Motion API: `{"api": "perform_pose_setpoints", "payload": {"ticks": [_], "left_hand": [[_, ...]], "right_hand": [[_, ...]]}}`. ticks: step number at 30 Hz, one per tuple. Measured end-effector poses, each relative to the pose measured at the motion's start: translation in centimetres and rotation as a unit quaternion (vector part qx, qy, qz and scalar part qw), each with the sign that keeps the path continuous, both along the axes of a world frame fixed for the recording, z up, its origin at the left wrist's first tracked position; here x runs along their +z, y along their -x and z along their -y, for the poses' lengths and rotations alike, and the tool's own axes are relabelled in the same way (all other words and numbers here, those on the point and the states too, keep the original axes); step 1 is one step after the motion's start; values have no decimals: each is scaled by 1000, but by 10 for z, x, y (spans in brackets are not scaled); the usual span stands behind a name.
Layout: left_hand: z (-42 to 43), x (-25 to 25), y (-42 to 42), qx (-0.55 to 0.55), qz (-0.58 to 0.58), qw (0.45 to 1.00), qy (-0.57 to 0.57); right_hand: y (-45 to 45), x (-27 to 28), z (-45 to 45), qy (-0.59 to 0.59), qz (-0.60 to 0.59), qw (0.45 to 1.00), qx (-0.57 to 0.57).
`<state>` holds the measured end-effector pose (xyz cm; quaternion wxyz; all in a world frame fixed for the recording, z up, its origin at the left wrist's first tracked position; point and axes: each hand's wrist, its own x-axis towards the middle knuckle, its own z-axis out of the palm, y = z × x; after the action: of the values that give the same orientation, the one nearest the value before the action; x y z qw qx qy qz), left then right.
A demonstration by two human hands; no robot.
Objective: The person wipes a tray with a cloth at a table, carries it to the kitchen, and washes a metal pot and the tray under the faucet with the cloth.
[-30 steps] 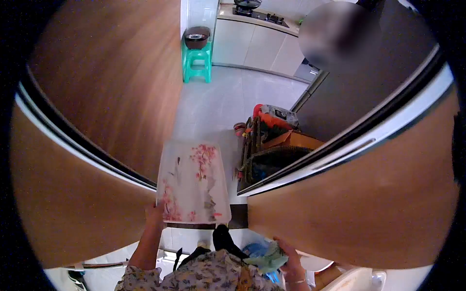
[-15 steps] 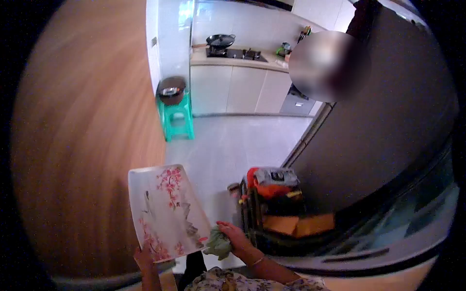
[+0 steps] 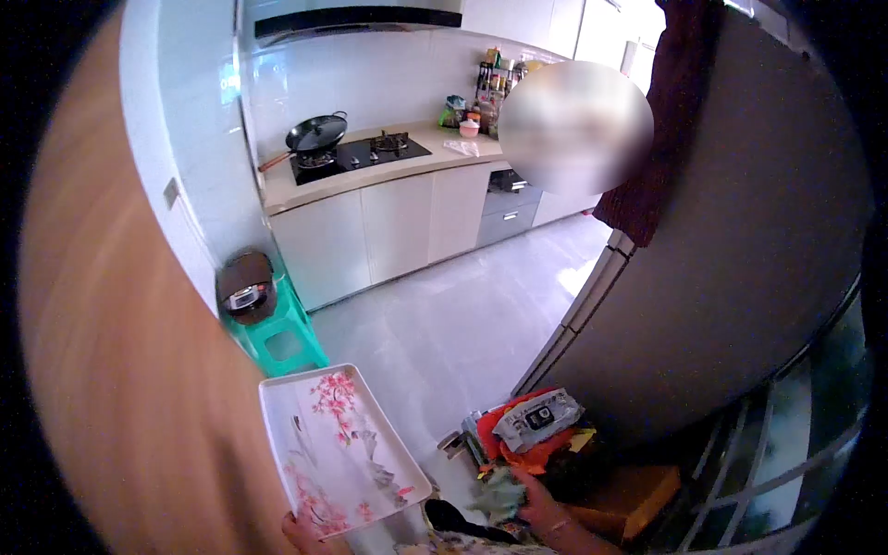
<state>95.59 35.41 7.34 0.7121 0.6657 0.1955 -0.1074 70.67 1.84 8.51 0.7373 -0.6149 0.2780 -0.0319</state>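
A white rectangular tray [image 3: 356,453] with pink blossoms printed on it is tilted in front of me at the lower left. My left hand [image 3: 303,535] is closed on its near left corner. In my right hand [image 3: 544,507] is a crumpled pale green cloth [image 3: 500,494], held apart from the tray, to its right. Just beyond that hand, a grey printed packet [image 3: 539,418] lies on red-orange packaging [image 3: 525,455] on top of a dark rack. A brown cardboard box [image 3: 638,499] is to the right of the hand.
A wooden surface [image 3: 102,370] runs along my left. A rice cooker [image 3: 247,289] sits on a green stool [image 3: 287,335]. Ahead are a counter [image 3: 407,174] with a wok [image 3: 317,134] on the stove, and grey floor [image 3: 435,324]. A tall dark panel [image 3: 731,250] stands at right.
The view has moved nearer the kitchen and tilted. The cloth and my right hand have moved away from the tray's edge, over to the rack. My left hand still holds the tray.
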Motion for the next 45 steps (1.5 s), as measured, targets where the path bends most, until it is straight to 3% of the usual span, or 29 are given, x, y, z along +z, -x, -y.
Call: {"api": "perform_pose_setpoints", "payload": {"ticks": [2,4,5,6,7,9,10,12,15,20,21,23,25,26,29,30,32,33,38,40,43,45], "left_hand": [[-4,20,54,2,-7,1000,-8],[9,37,49,4,-4,1000,-20],[19,49,30,0,1,999,-32],[31,58,8,-3,1,999,-41],[43,63,-16,-7,1,999,-48],[54,66,-45,-15,6,998,-53],[63,68,-69,-19,6,998,-63],[84,68,-127,-37,11,997,-70],[124,59,-227,-82,23,993,-81],[258,46,-376,-249,98,961,-74],[306,39,-422,-257,-38,955,-142],[349,-6,-484,-347,34,937,-34],[435,32,-447,-348,7,937,29],[464,27,-443,-358,3,933,27],[563,14,-446,-383,-4,915,126],[498,14,-374,-384,10,911,147],[478,35,-363,-369,-16,926,78],[475,35,-365,-359,-9,926,114],[501,55,-394,-384,18,917,105],[509,70,-381,-361,40,922,131],[525,92,-362,-365,56,917,150],[539,78,-370,-394,43,904,161]], "right_hand": [[45,-45,6,-3,77,997,-25],[8,-35,25,253,39,967,-1],[-36,-44,44,-187,42,977,-94],[-69,-47,56,-588,37,791,-164],[-101,-44,61,-592,41,786,-172],[-156,-42,64,-509,92,843,-148],[-182,-26,70,-510,94,841,-153],[-244,18,88,-403,77,896,-170],[-319,9,149,-362,83,904,-214],[-323,6,233,-305,57,848,-430],[-324,6,244,-297,55,823,-482],[-313,2,252,-300,69,788,-533],[-267,-16,254,-298,79,730,-609],[-252,-26,258,-298,79,723,-618],[-247,-35,307,-334,74,629,-698],[-173,-59,239,-322,95,636,-695],[-160,-114,228,-375,176,646,-641],[-175,-125,234,-384,180,651,-630],[-272,-55,340,-359,213,710,-567],[-282,-23,369,-305,309,743,-510],[-270,-9,409,-212,312,796,-474],[-252,-11,416,-179,300,796,-495]]}}
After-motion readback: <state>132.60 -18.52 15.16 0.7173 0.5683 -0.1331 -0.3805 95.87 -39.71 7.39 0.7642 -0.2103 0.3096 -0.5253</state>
